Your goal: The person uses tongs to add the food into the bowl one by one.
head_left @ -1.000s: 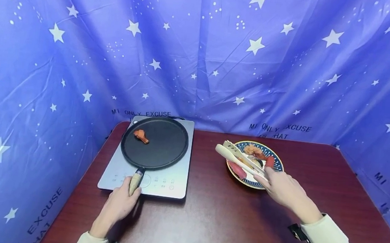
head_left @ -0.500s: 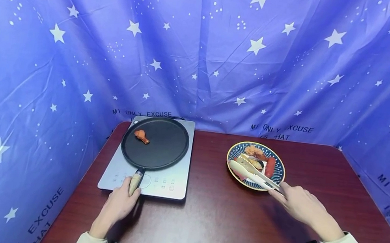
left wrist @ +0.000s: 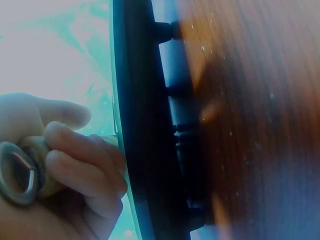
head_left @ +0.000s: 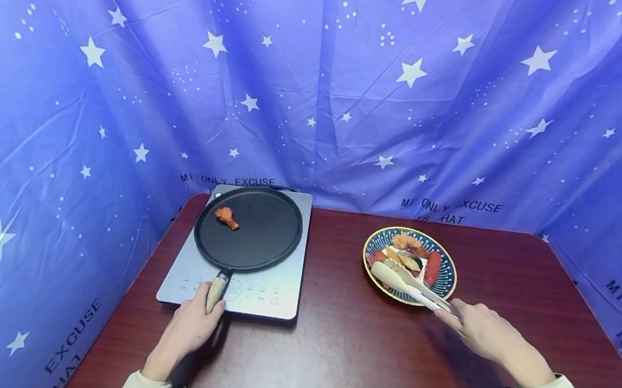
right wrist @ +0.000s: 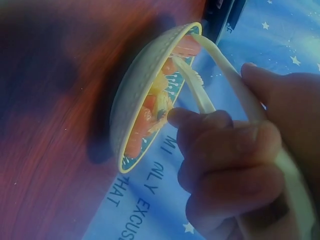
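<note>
My left hand grips the tan handle of a round black frying pan. A browned chicken drumstick lies at the left side of the pan. On the right, my right hand holds cream-coloured tongs, their tips low over the near left part of a blue patterned plate. That plate bears a red sausage, a fried breaded piece and other food. In the right wrist view the tong tips stand apart on either side of a pinkish piece.
The pan sits on a silver induction cooker at the left of a dark red wooden table. A blue star-printed curtain surrounds the table at the back and sides.
My right hand has drawn back right and toward me, bringing the tong tips from beyond the plate's left rim to over its near left food. My left hand stays on the handle.
</note>
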`<act>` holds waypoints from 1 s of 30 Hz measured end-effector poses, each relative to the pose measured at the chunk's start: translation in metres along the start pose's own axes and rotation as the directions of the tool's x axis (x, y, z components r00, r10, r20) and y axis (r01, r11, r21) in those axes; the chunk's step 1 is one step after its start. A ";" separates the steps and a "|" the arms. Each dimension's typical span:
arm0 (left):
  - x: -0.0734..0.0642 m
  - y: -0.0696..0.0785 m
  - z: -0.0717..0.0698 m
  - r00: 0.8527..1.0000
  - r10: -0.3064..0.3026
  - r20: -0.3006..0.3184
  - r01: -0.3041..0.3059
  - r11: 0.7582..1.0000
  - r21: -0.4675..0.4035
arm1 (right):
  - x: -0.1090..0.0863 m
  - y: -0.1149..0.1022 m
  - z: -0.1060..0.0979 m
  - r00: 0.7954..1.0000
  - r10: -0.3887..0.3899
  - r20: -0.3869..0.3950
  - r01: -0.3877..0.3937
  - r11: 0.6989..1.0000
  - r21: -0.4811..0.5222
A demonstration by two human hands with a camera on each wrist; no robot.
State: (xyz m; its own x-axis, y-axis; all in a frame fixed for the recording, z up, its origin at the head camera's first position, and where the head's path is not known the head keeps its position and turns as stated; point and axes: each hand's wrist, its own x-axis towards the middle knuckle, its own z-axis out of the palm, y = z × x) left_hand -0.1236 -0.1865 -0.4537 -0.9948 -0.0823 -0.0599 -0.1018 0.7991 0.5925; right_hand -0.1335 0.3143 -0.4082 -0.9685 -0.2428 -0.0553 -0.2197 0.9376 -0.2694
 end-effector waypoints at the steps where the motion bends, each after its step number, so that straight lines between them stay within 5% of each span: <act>1: 0.000 0.000 0.000 1.000 0.001 -0.002 -0.001 1.000 0.002 | 0.000 0.000 -0.001 1.000 -0.006 0.002 0.006 1.000 0.001; 16: 0.001 -0.001 0.001 1.000 0.002 -0.005 -0.002 1.000 0.005 | 0.000 -0.002 -0.007 0.990 -0.091 -0.104 0.070 0.978 -0.198; 30: 0.001 -0.001 0.000 1.000 -0.001 -0.002 0.001 1.000 -0.009 | 0.000 0.008 -0.010 0.990 -0.090 -0.105 0.079 0.992 -0.102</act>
State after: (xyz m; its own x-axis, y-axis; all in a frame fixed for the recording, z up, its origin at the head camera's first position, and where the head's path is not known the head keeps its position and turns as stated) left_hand -0.1242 -0.1873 -0.4546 -0.9947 -0.0847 -0.0586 -0.1029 0.7934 0.6000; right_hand -0.1360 0.3243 -0.4005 -0.9518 -0.2985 0.0703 -0.3063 0.9360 -0.1731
